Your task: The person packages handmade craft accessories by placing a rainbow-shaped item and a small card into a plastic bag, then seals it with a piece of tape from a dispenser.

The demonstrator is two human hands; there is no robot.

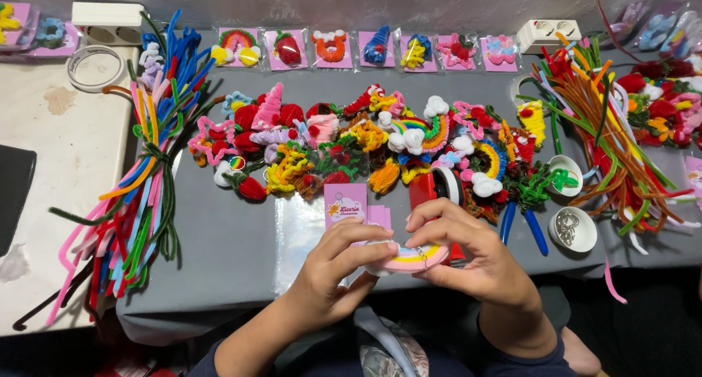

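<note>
At the far left, a roll of clear tape (pixel 95 68) is seen on a pale worktop (pixel 66 157), and a large bundle of mixed-colour pipe cleaners (pixel 142 165) is laid across the edge of the grey table (pixel 227 267). Along the far edge, a row of pink backing cards (pixel 365 49) carrying finished ornaments is set out. Nearer, a heap of pipe-cleaner ornaments (pixel 365 139) is spread across the middle of the table.

At the near centre, a rainbow pipe-cleaner ornament (pixel 417 256) is held between both hands, just in front of a small stack of pink cards (pixel 347 205) lying on clear plastic sleeves (pixel 300 238). The left hand (pixel 340 264) is curled around the ornament's left end, fingers narrow and pinching. The right hand (pixel 468 249) is closed over its right end, fingers bent and gripping.

Right of the hands, blue-handled pliers (pixel 523 227) and two small white bowls (pixel 572 229) are placed; a second bundle of pipe cleaners (pixel 607 128) is fanned out at the far right.
</note>
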